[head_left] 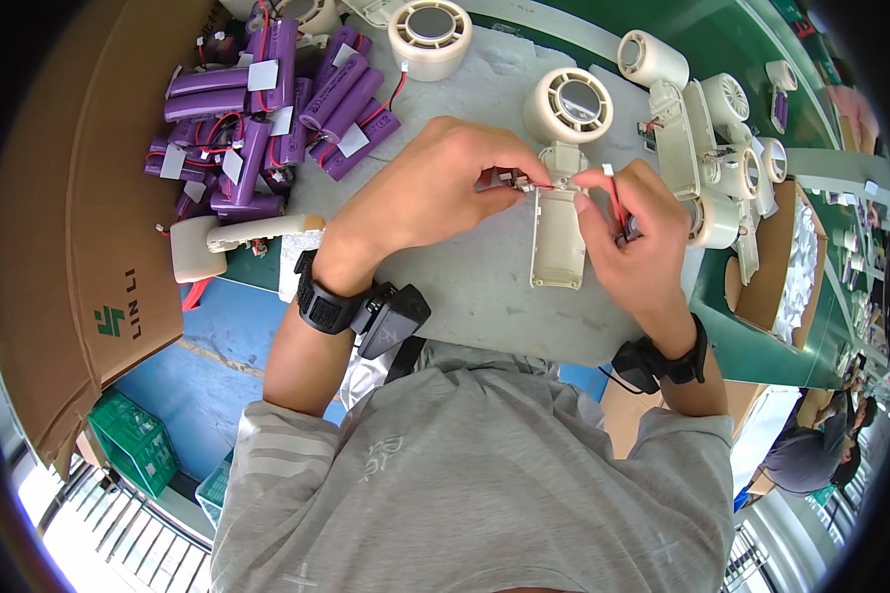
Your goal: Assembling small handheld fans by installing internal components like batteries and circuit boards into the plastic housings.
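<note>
A cream handheld fan lies in front of me, its round head (571,104) at the far end and its hollow handle shell (558,247) pointing toward me. My left hand (445,178) is closed at the left of the handle's neck, pinching a small wire connector (520,182). On the other side, my right hand (638,222) is closed with its fingertips by the neck. A red wire (618,193) with a white plug (608,170) runs up from its fingers. Something dark sits inside that grip, mostly hidden.
Purple battery packs (257,128) with red wires are heaped at the left, beside a cardboard box (69,247). Another fan head (430,40) stands behind. Several cream fan parts (674,133) crowd the right side. An open carton (806,267) stands at the far right.
</note>
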A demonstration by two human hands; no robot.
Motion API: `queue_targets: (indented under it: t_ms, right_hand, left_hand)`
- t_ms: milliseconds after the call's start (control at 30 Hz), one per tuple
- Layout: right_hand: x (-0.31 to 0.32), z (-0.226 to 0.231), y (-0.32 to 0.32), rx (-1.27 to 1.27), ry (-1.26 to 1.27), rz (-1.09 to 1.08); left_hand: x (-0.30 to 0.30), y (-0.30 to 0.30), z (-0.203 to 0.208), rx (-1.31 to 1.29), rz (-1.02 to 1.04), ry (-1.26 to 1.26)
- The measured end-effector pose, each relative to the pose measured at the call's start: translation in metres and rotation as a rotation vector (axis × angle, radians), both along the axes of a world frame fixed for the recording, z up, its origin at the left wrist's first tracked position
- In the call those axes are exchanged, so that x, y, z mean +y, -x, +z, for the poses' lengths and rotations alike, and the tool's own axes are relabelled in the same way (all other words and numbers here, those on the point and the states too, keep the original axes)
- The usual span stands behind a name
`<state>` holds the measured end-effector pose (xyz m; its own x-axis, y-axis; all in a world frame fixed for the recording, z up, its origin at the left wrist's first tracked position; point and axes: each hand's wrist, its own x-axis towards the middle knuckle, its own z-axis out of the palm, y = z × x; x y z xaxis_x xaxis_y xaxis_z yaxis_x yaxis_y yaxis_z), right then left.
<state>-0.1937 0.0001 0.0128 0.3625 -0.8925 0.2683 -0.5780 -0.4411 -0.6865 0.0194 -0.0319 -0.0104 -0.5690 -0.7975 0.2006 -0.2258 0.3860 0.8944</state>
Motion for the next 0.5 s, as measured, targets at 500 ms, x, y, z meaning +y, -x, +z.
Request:
queue_targets:
  t_ms: [500]
  right_hand:
    - [-0.006, -0.021, 0.0, -0.001, 0.002, 0.098]
  left_hand:
    - [-0.001, -0.003, 0.002, 0.014, 0.048, -0.004]
